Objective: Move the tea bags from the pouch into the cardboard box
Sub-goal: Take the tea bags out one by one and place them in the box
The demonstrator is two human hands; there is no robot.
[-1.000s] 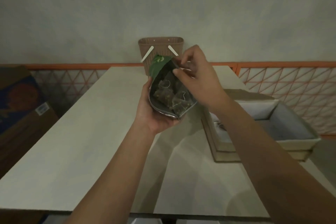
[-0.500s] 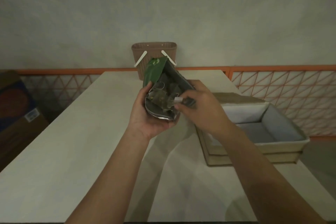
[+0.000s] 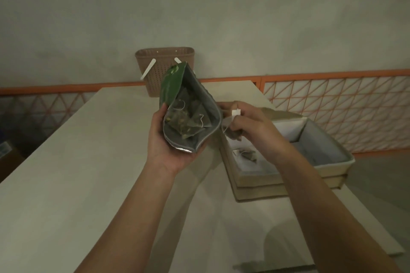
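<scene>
Pale tabletop (image 3: 66, 173) under dim light, plain wall behind. Left hand (image 3: 168, 146) is wrapped around the green pouch (image 3: 188, 115), mouth held open; pyramid tea bags (image 3: 188, 122) with strings are seen inside. Right hand (image 3: 250, 126) is pinched on one tea bag (image 3: 233, 133) just beside the pouch, over the cardboard box (image 3: 328, 166); its white tag (image 3: 236, 112) is blank as far as can be told. Another tea bag (image 3: 248, 154) is lying in the box. No print is legible on the pouch. Brown basket (image 3: 155, 68) and orange railing (image 3: 332, 73) are noted beyond.
</scene>
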